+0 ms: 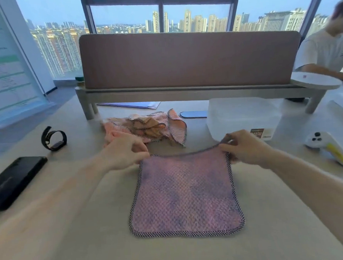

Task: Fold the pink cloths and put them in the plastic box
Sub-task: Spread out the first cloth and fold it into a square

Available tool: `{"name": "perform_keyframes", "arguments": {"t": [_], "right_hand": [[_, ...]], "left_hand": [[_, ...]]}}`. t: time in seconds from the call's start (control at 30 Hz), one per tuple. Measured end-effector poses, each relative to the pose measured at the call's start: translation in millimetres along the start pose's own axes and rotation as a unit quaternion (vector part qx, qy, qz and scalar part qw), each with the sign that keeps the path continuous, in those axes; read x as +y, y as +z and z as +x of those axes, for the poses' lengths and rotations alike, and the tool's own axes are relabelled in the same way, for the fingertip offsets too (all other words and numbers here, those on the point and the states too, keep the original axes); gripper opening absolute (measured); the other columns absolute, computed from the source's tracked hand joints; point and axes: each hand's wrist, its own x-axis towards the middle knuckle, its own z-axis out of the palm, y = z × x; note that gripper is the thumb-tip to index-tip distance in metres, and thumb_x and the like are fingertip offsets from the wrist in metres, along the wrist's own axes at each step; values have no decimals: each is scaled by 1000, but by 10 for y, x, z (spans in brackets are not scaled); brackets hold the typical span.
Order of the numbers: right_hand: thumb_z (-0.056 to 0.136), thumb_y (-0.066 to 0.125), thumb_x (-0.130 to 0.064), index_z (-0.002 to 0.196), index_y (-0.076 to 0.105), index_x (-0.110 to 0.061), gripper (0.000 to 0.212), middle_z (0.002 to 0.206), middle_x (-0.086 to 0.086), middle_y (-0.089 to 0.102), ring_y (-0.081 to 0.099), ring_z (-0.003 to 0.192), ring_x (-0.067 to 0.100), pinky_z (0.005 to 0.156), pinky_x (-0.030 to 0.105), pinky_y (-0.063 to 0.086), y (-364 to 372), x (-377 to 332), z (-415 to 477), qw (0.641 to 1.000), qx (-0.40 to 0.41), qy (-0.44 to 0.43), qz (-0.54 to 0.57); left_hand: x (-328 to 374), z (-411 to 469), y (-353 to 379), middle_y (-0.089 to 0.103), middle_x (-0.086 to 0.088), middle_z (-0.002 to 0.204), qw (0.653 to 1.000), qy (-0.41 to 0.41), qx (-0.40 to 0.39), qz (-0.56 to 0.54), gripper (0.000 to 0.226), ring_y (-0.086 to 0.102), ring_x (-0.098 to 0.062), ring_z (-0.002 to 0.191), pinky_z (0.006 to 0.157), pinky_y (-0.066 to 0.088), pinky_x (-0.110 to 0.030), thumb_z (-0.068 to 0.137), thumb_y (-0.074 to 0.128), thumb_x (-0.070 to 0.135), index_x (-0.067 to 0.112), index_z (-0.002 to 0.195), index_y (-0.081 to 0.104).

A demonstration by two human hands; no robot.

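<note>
Centrally in the frame, a pink cloth (185, 195) with a waffle weave and dark checked trim lies flat on the table (93, 245). The left hand (126, 152) pinches its far left corner, the right hand (246, 147) its far right corner. Above it sits a crumpled pile of cloths (146, 127); the plastic box (244, 117) stands at right of centre.

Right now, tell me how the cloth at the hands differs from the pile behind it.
The front cloth lies spread flat; the pile is crumpled. The left hand and right hand pinch the front cloth's far corners; the pile lies unheld. Both are pink with dark checked edging.
</note>
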Motion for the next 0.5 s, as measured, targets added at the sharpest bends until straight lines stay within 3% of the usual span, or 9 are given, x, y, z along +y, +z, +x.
{"name": "perform_keyframes", "arguments": {"t": [0.1,0.13,0.2,0.27,0.33,0.5], "right_hand": [[94,69,-31,135,55,-16,46,129,5,64,63,112,20,97,41,52,275,109,-119,975,118,-65,-176],[96,65,-39,145,45,-20,56,143,2,53,52,129,20,104,41,46,373,82,-228,968,133,-97,-188],[97,50,-57,156,28,-26,70,161,-4,29,25,150,18,119,39,29,618,18,-431,962,81,-155,-208],[96,30,-71,161,12,-32,78,170,-6,4,-1,157,16,127,38,6,885,26,-519,945,-3,-177,-276],[93,17,-78,162,-1,-35,83,171,-7,-8,-13,156,15,126,37,-7,1020,108,-496,934,-33,-157,-318],[88,13,-84,161,-8,-33,91,170,-10,-12,-15,155,10,126,35,-8,834,247,-449,933,-47,-144,-327]], "left_hand": [[73,-202,402,60,4,139,984,61,134,96,47,55,-12,124,104,42,-28,91,70,40,23,134,61],[143,-313,530,51,6,147,982,91,134,92,54,45,-13,136,112,35,-31,94,64,46,26,142,53],[245,-479,777,26,9,164,982,118,81,121,72,19,-13,152,124,20,-37,95,46,64,30,157,30],[241,-512,981,2,7,171,976,97,37,191,86,-3,-14,157,128,4,-41,91,24,78,33,162,7],[177,-474,1062,-6,4,171,971,68,31,228,94,-11,-16,157,128,-3,-42,85,9,86,33,162,-3],[141,-465,1059,-10,-2,171,971,33,25,235,102,-14,-20,157,127,-6,-43,80,5,91,32,162,-9]]}}
